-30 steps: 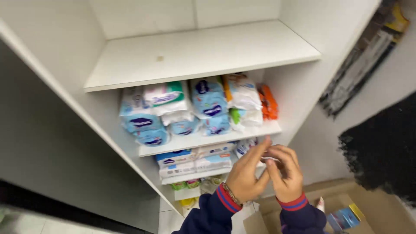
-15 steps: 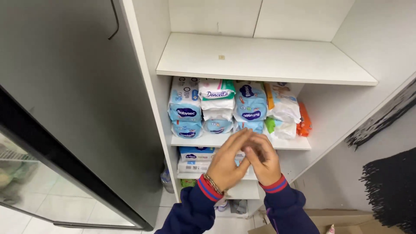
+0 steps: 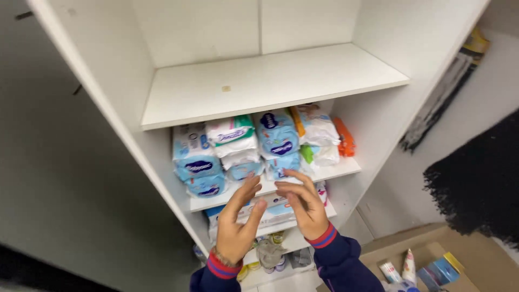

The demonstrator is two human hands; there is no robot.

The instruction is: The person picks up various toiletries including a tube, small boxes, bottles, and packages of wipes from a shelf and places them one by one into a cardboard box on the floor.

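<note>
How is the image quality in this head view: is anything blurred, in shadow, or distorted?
In the head view, both hands, left hand and right hand, show slight motion blur at the fingers; the wipe packs are fairly sharp. Light on the white shelf is even, without strong glare. The left side of the frame is dark, and the shelf unit's edges lean from the tilted, wide view.

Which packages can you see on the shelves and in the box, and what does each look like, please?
Blue soft packs, second shelf, left, stacked.
White and green pack, beside them.
Blue pack, middle.
Orange pack, right end, upright.
Flat blue and white packs, shelf below, behind both hands.
Small blue packet, cardboard box, lower right.
</note>
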